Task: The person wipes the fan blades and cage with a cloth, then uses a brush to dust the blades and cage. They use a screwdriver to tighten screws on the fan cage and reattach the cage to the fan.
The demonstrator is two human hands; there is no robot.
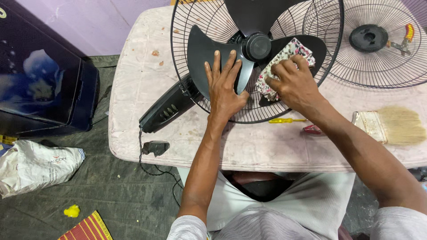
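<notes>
A black fan lies on its back on the stained table [147, 80], its three blades [198, 49] and round hub [257, 46] exposed inside the rear wire guard [187, 18]. My left hand [223, 84] rests flat on the lower left blade, fingers spread. My right hand [293, 82] presses a patterned cloth [291, 50] onto the right blade. The fan's black stem [167, 109] sticks out toward the table's left front edge.
The detached front guard [382, 66] lies at the back right with pliers [402, 42] on it. A yellow screwdriver [284, 120] and a wide paintbrush [391, 126] lie to the right. A dark cabinet [44, 75], a white sack [35, 164] and a cord [155, 171] are on the left.
</notes>
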